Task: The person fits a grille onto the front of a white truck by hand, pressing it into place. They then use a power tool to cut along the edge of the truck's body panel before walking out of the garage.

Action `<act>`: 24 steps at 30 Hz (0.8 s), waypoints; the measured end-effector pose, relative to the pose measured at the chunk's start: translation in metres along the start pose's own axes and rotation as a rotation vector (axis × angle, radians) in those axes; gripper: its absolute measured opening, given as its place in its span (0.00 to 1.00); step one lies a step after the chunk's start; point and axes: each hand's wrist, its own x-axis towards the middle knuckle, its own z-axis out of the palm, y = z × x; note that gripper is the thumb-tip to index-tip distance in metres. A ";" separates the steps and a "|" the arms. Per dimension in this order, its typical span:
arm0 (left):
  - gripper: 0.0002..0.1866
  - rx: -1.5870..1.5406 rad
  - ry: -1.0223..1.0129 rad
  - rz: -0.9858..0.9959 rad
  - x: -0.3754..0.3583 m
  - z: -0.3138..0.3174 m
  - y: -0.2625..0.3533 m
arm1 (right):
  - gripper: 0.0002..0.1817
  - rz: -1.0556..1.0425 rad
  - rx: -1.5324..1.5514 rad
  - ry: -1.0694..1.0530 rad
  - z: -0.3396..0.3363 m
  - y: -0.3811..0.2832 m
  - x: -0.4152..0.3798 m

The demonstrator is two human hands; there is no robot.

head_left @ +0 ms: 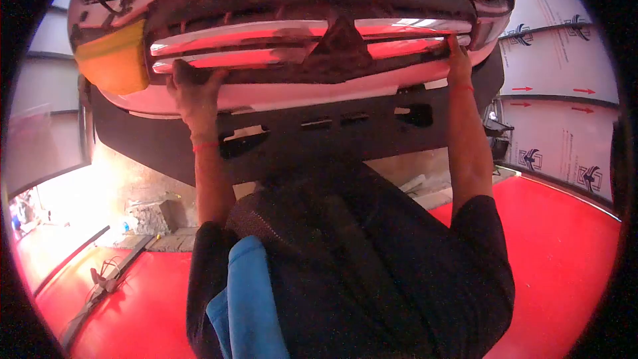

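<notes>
A car's front grille (252,33) with shiny bars, reflecting red, spans the view above a pale bumper (279,96). Its middle carries a dark pointed emblem shape (340,50). My left hand (194,90) grips the grille's lower left part, thumb and fingers apart around a dark patch I cannot make out. At the grille's right end, my right hand (459,63) is closed on the end of the bars, its fingers pointing up. Below the bumper lies a dark lower panel (325,139) with slots, between my forearms.
A yellow-orange lamp area (113,56) is at the car's left corner. A blue cloth (252,299) hangs over my dark clothing. Red flooring (565,259) surrounds me. A dark bar with cord (106,286) and a grey block (149,216) lie at left; printed wall panels (558,139) stand right.
</notes>
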 end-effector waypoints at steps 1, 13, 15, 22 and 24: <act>0.49 0.000 0.005 0.001 0.001 0.002 -0.012 | 0.32 0.127 0.092 -0.041 0.000 -0.005 -0.003; 0.54 -0.070 0.087 0.064 0.009 -0.009 -0.056 | 0.42 0.140 0.511 0.089 0.005 -0.005 -0.004; 0.57 -0.141 0.106 0.076 0.018 0.001 -0.058 | 0.39 0.102 0.495 0.098 0.005 0.009 0.003; 0.59 -0.072 -0.008 0.062 0.026 -0.010 -0.047 | 0.29 -0.372 -0.190 0.088 -0.008 0.084 0.065; 0.58 -0.010 0.047 0.092 0.027 -0.004 -0.053 | 0.29 -0.305 -0.112 0.043 -0.008 0.077 0.059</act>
